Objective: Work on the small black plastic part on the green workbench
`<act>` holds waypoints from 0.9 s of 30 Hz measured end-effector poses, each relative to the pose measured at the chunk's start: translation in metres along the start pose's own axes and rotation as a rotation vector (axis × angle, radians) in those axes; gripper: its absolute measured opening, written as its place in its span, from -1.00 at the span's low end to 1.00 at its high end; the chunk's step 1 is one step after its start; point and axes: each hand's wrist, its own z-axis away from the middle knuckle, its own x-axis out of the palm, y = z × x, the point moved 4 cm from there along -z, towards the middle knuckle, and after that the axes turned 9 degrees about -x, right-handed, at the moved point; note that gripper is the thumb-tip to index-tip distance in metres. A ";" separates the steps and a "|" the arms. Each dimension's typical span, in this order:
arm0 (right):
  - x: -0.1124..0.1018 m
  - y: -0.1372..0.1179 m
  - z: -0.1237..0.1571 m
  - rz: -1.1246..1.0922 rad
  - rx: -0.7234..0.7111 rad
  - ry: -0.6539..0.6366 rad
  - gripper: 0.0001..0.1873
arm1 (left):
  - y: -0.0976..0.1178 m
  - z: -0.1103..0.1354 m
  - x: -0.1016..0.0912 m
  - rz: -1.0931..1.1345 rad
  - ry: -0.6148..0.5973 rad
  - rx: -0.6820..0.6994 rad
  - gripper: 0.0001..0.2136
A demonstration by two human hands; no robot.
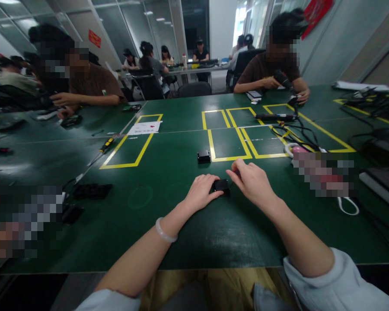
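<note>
My left hand [203, 190] is closed around the left side of a small black box-like part [221, 186] resting on the green table, its thumb along the near edge. Just right of that part, my right hand [250, 179] is raised a little, thumb and fingers brought together in a pinch. Whatever may be between those fingertips is too small or hidden to make out. A second small black box-shaped part [204, 157] stands farther off, near the corner of a yellow tape outline.
Yellow tape outlines [231, 159] mark the green table [194, 242]. At left lie a yellow-black screwdriver [108, 144], a paper sheet [145, 128] and dark flat pieces [92, 191]. Cables [306, 136] and a black pen-shaped tool [275, 117] lie at right. Co-workers sit opposite.
</note>
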 end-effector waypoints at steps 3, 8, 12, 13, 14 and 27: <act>0.001 0.000 0.001 -0.004 0.000 0.003 -0.83 | 0.000 0.000 0.000 0.005 -0.002 0.002 -0.65; -0.002 -0.001 0.002 -0.018 0.008 -0.009 -0.89 | 0.000 0.000 0.000 0.002 0.001 0.003 -0.65; -0.001 0.000 0.002 -0.036 0.013 -0.026 -0.80 | 0.000 0.000 0.000 0.000 0.001 0.000 -0.65; -0.001 0.001 0.002 -0.041 0.018 -0.028 -0.79 | 0.000 0.000 0.000 0.002 0.000 -0.002 -0.65; 0.000 0.001 0.002 -0.046 0.022 -0.030 -0.79 | 0.000 0.000 0.000 0.004 -0.001 -0.004 -0.65; 0.000 0.002 0.004 -0.048 0.043 -0.027 -0.79 | 0.000 0.000 0.000 -0.004 -0.005 -0.001 -0.65</act>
